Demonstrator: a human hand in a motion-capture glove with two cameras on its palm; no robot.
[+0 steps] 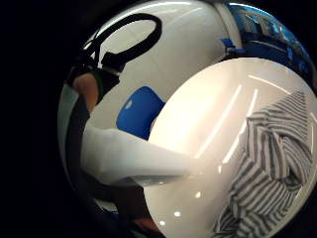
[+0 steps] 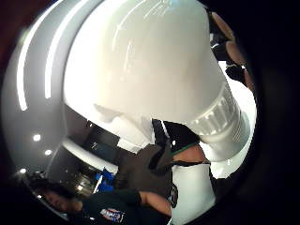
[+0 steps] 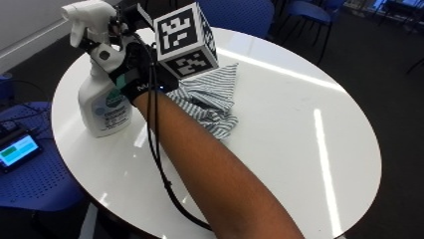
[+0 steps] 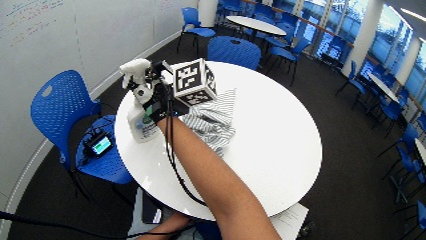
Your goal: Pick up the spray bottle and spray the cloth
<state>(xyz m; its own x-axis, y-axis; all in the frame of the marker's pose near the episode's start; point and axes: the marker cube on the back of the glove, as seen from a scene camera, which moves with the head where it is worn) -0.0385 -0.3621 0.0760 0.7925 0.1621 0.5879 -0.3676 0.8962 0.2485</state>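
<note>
A white spray bottle (image 3: 105, 107) with a pale label stands upright near the left edge of the round white table (image 3: 298, 124). My gloved right hand (image 3: 136, 69) is at the bottle's neck, just under the trigger head, with its fingers curled round it. The bottle's body (image 2: 150, 70) fills the thumb side palm view, close against the palm. A crumpled grey-and-white striped cloth (image 3: 212, 94) lies on the table just right of the hand; the cloth (image 1: 277, 163) also shows in the little finger side view. In the wide view, bottle (image 4: 140, 125) and cloth (image 4: 213, 120) sit side by side.
A blue chair (image 3: 33, 184) stands left of the table with a small green-screened device (image 3: 16, 149) on its seat. Another blue chair (image 4: 233, 50) stands behind the table. The table's right half (image 4: 266, 130) is bare white surface.
</note>
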